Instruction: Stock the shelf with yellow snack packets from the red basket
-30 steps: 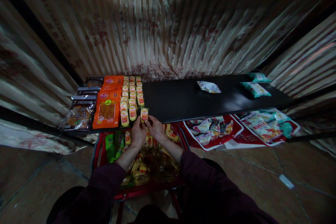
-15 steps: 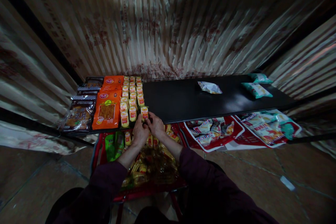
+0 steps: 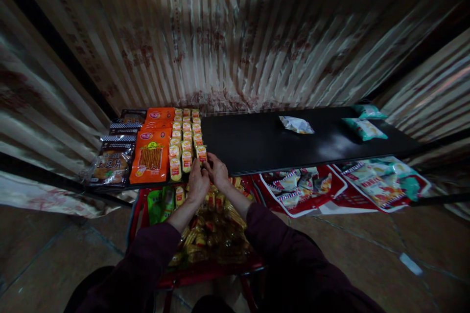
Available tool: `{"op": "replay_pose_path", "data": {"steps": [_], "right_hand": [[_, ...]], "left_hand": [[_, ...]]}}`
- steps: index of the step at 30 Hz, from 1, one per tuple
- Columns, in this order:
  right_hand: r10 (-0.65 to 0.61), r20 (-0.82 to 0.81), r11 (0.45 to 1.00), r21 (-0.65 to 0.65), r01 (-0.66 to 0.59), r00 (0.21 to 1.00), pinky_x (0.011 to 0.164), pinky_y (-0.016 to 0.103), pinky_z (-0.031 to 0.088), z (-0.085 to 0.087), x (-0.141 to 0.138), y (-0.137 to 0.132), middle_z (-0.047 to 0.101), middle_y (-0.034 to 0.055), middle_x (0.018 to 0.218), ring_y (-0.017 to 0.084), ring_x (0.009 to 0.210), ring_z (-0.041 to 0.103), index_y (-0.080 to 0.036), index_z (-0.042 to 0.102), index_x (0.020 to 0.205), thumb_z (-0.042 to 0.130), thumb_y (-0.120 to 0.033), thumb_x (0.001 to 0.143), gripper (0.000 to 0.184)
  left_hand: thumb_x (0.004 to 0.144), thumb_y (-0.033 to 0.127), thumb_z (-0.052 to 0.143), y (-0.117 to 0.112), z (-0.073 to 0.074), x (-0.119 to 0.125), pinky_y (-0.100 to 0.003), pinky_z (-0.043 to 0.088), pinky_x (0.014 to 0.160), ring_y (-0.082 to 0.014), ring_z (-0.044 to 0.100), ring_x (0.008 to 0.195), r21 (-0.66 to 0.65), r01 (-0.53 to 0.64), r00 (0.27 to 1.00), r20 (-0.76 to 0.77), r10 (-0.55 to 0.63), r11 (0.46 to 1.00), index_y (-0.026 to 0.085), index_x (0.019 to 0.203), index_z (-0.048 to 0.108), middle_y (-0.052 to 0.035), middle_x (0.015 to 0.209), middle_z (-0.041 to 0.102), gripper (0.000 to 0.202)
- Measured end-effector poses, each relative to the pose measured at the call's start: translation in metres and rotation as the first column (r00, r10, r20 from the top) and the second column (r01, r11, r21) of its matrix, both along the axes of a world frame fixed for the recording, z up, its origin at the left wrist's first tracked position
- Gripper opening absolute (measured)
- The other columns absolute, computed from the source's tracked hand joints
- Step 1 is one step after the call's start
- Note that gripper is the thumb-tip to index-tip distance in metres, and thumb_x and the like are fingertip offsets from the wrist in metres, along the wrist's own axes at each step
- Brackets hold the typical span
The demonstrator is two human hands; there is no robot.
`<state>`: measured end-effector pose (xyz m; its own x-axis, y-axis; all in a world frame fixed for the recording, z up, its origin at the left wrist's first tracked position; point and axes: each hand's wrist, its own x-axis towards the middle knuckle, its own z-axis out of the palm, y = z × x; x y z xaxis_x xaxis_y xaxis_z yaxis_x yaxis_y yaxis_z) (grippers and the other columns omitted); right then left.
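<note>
My left hand (image 3: pixel 198 182) and my right hand (image 3: pixel 219 171) meet at the front edge of a black shelf (image 3: pixel 264 144). Their fingers are pinched together around a small yellow snack pack (image 3: pixel 201 153), the front one of a row. Rows of the same small yellow packs (image 3: pixel 184 137) run back along the shelf. Left of them lie orange snack bags (image 3: pixel 150 156) and dark snack bags (image 3: pixel 112 164). Below my arms stands a red basket (image 3: pixel 205 269) filled with more yellow packs (image 3: pixel 205 234).
A silver packet (image 3: pixel 296 124) and two green packets (image 3: pixel 365 128) lie on the shelf's right part. Red and green bags (image 3: pixel 330 186) sit on a lower level at the right. Striped curtain cloth (image 3: pixel 235 34) hangs behind. The floor is brown tile.
Both hands have moved slightly forward and closer together on the front yellow pack, pushing it back against the row. My view has shifted a little downward.
</note>
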<state>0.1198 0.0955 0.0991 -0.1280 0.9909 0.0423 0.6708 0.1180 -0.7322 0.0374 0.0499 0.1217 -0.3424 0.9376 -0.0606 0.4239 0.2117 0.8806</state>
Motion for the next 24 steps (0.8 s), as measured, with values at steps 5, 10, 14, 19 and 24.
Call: {"op": "replay_pose_path", "data": {"steps": [5,10,14,19,24], "right_hand": [[-0.014,0.007,1.000,0.021,0.014,1.000,0.085,0.029,0.047,0.000,-0.003,0.005,0.068,0.0079,0.108,0.019,0.095,0.064,-0.019,0.054,0.123,0.052,-0.026,0.086,0.039],[0.008,-0.052,1.000,0.025,-0.007,0.999,0.085,0.029,0.047,0.000,-0.003,0.009,0.068,0.0078,0.107,0.018,0.095,0.063,-0.018,0.054,0.123,0.049,-0.025,0.087,0.038],[0.029,-0.098,0.999,0.048,-0.024,0.995,0.087,0.030,0.047,-0.003,-0.002,0.011,0.067,0.0075,0.110,0.018,0.097,0.062,-0.019,0.055,0.122,0.046,-0.023,0.087,0.036],[0.039,-0.104,0.998,0.058,-0.033,0.994,0.091,0.030,0.045,-0.007,-0.002,0.015,0.065,0.0067,0.113,0.018,0.101,0.060,-0.020,0.055,0.122,0.046,-0.022,0.086,0.037],[0.060,-0.057,0.997,0.060,-0.057,0.997,0.091,0.029,0.044,-0.006,-0.003,0.017,0.064,0.0074,0.112,0.017,0.100,0.058,-0.019,0.053,0.125,0.044,-0.021,0.087,0.039]], "left_hand": [[0.087,0.024,0.038,0.005,-0.004,-0.001,-0.034,0.020,0.115,-0.0193,0.032,0.136,-0.028,0.006,1.000,0.023,-0.005,1.000,0.010,0.133,0.045,-0.0135,0.145,0.039,0.049],[0.089,0.029,0.035,0.010,-0.001,0.001,-0.034,0.017,0.116,-0.0201,0.025,0.140,-0.037,0.028,1.000,0.014,-0.028,0.999,0.009,0.134,0.043,-0.0139,0.149,0.033,0.050],[0.090,0.030,0.032,0.011,0.005,0.007,-0.032,0.014,0.116,-0.0207,0.020,0.141,-0.041,0.022,1.000,0.000,-0.022,0.999,0.004,0.134,0.043,-0.0166,0.151,0.026,0.052],[0.089,0.030,0.030,0.011,0.006,0.011,-0.033,0.013,0.116,-0.0210,0.020,0.141,-0.028,0.031,1.000,-0.004,-0.031,0.999,0.000,0.134,0.042,-0.0182,0.151,0.025,0.055],[0.089,0.028,0.030,0.012,0.005,0.011,-0.030,0.012,0.116,-0.0198,0.018,0.141,-0.053,0.034,0.999,-0.032,-0.035,0.998,-0.001,0.134,0.041,-0.0182,0.151,0.023,0.055]]}}
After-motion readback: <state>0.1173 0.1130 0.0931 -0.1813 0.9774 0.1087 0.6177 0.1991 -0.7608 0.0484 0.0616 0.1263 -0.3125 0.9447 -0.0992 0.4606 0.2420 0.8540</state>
